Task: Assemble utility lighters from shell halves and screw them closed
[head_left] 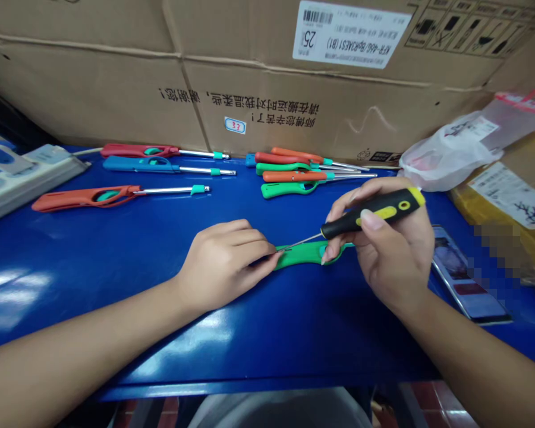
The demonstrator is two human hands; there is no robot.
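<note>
My left hand (pixel 229 267) is closed on the end of a green long-necked lighter (pixel 304 255) lying on the blue table. In my right hand (pixel 395 249) is a black and yellow screwdriver (pixel 370 214), gripped by its handle. Its thin shaft slants down to the left, and the tip meets the lighter's end beside my left fingertips. Whether the tip sits in a hole cannot be made out. Some right fingers reach down beside the lighter's trigger and partly cover it.
Behind my hands lie a red lighter (pixel 138 150), a blue lighter (pixel 138 164), an orange-red lighter (pixel 87 197) and a mixed group of lighters (pixel 294 176). A cardboard box (pixel 116 89) backs the table. A power strip (pixel 31 175) is left; a phone (pixel 468 279) and plastic bag (pixel 446 151) are right.
</note>
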